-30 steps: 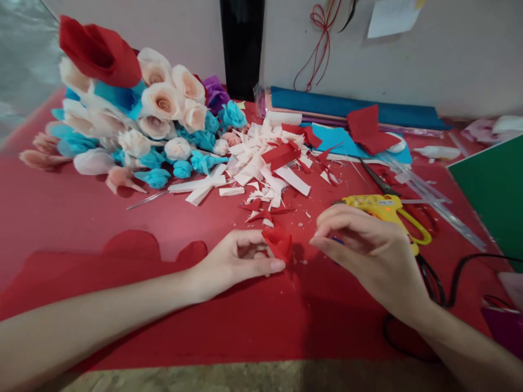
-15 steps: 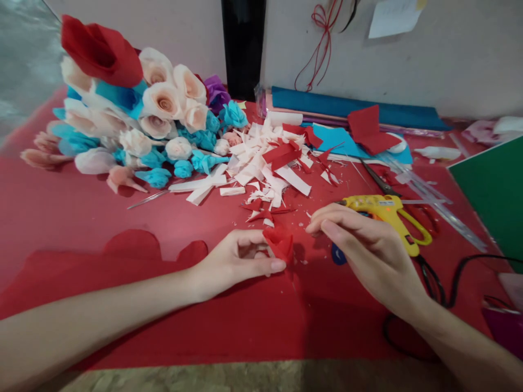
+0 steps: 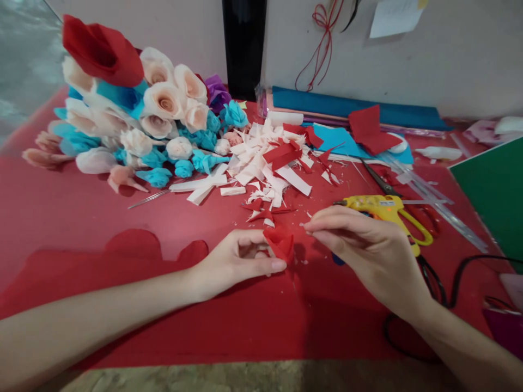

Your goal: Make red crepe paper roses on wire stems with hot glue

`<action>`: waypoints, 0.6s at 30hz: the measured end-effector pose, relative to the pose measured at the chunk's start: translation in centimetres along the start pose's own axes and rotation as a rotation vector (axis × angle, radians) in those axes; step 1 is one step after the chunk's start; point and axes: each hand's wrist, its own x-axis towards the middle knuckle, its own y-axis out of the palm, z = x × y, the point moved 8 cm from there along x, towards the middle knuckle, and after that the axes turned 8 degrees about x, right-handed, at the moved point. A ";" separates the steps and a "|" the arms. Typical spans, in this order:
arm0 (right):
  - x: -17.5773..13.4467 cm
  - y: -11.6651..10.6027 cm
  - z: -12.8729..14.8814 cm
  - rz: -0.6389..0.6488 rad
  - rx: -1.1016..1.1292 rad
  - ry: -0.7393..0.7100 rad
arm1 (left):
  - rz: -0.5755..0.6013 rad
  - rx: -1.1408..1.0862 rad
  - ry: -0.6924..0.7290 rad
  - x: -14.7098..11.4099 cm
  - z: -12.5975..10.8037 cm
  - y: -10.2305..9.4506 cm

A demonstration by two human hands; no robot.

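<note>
My left hand (image 3: 245,260) pinches a small curled red paper flower (image 3: 279,244) just above the red tabletop, with thumb and fingers on its left side. To the right, my right hand (image 3: 359,242) is closed with thumb and fingertips pressed together. A tiny pale bit shows at those fingertips, too small to name. Behind my right hand lies a yellow glue gun (image 3: 378,206), partly covered by the hand. Cut red paper (image 3: 134,247) with rounded edges lies beside my left forearm.
Paper flowers (image 3: 163,103) in white, blue, peach and red are heaped at the back left. Paper scraps (image 3: 265,163) cover the middle. Scissors (image 3: 379,178), clear glue sticks (image 3: 439,196), a blue paper roll (image 3: 355,106) and a green board (image 3: 494,196) stand or lie to the right.
The thumb and fingers of my right hand have closed together into a pinch, and the hand has shifted slightly left. My left hand stays in place with the red paper flower.
</note>
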 end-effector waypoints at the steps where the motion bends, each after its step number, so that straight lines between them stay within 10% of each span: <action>1: 0.0 0.0 0.1 -0.002 0.004 -0.009 | -0.002 -0.002 -0.002 0.0 0.0 0.0; 18: 0.3 -0.8 -0.9 -0.111 -0.100 0.046 | -0.007 0.028 -0.013 0.0 0.4 -0.1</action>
